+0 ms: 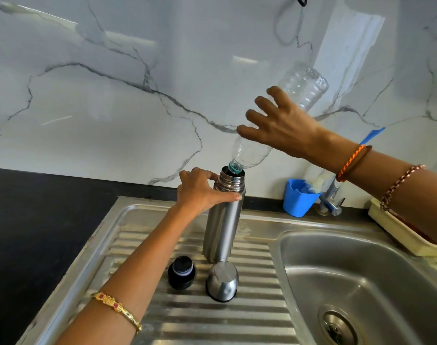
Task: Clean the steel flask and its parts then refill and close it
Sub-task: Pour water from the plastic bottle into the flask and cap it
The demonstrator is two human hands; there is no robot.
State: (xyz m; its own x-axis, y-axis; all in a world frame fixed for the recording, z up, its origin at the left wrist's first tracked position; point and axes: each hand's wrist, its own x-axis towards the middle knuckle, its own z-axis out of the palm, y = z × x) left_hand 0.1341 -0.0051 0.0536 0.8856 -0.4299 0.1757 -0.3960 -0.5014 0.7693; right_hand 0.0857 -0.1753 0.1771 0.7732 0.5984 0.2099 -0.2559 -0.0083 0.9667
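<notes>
Blue cup (pixel 298 198) w/ brush by tap (pixel 333 200), cream tray (pixel 402 232) at right, marble wall (pixel 112 108), black counter (pixel 33 207).

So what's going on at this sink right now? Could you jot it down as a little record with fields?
flask: steel flask upright on the ribbed draining board, mouth open
left hand: left hand grips the flask near its neck
right hand: right hand holds a tilted clear plastic bottle, its mouth at the flask's mouth
loose parts: black stopper and steel cup lid on the draining board in front of the flask
nearby: blue cup behind the sink
</notes>
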